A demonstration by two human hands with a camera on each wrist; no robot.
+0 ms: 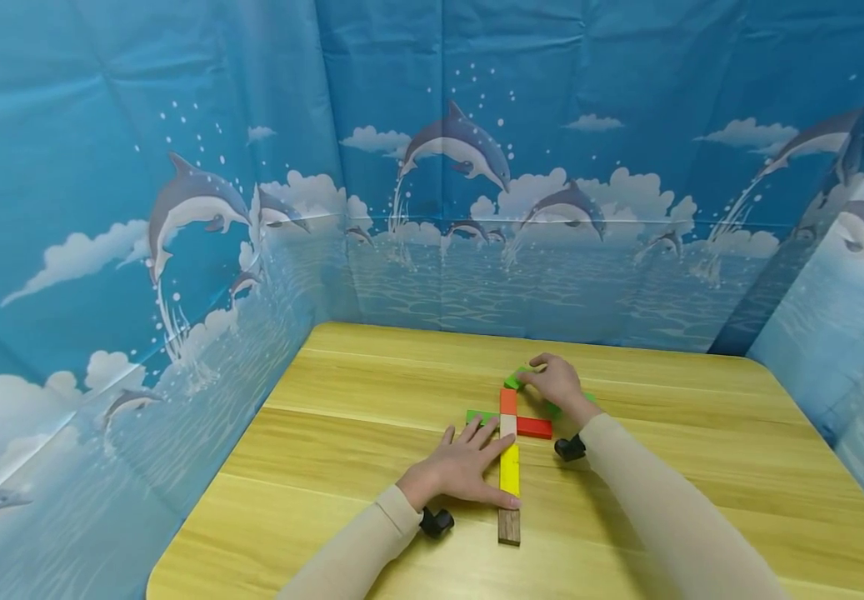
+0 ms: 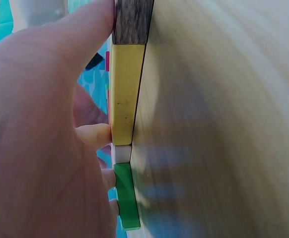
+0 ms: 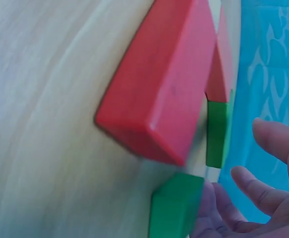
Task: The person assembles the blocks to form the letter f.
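- Left hand (image 1: 461, 467) lies flat, fingers straight, pressing the yellow wooden bar (image 1: 509, 468) in the cross at table centre.
- Right hand (image 1: 555, 382) seems to pinch the far green wooden block (image 1: 516, 379); view poor.
- Risk: a sideways nudge could skew the red wooden bar (image 1: 533, 427) and green bar (image 1: 480, 415).

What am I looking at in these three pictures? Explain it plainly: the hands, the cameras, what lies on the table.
No machine here: a person works with two bare hands. The wide picture comes from a camera on the head, looking down at a wooden table walled by dolphin-print cloth. The two close pictures come from small cameras worn at each wrist.

On the table flat coloured blocks form a cross: a brown block nearest the person, then a yellow block, with a red block and a green block as the arms.

The left hand lies flat, fingers straight against the yellow block. The right hand curls over another green piece at the far end; whether it actually grips it is hard to tell.
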